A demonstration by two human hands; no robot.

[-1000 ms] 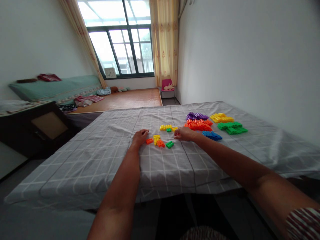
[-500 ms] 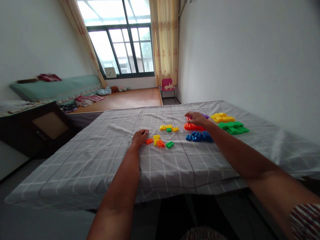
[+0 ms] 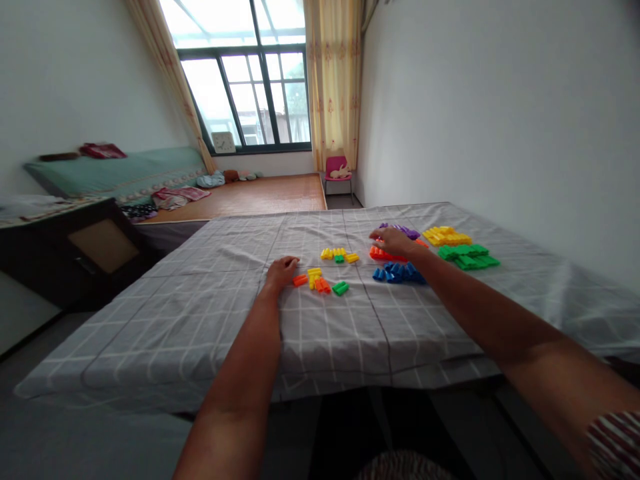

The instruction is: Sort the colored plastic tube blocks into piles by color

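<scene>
My left hand [image 3: 283, 270] rests on the cloth beside a small orange block [image 3: 300, 281], its fingers curled together; whether anything is in them is too small to tell. Over the orange-red pile [image 3: 387, 252] is my right hand [image 3: 393, 240], fingers apart, with nothing visible in them. Purple blocks [image 3: 407, 231] lie just behind it and blue blocks [image 3: 399, 272] in front. Between the hands are yellow blocks [image 3: 333, 253], a yellow piece [image 3: 314, 275], orange blocks [image 3: 323, 286] and a green block [image 3: 341, 288].
Yellow [image 3: 447, 235] and green piles [image 3: 467, 255] lie to the right on the grey checked cloth [image 3: 330, 333]. A wall borders the table's right side. Beyond are a bed [image 3: 280, 193], a pink chair [image 3: 336, 165] and a dark cabinet [image 3: 60, 253] at left.
The red piece at my right fingertips no longer shows there, and more of the purple pile is visible. My left hand has stayed beside the orange block.
</scene>
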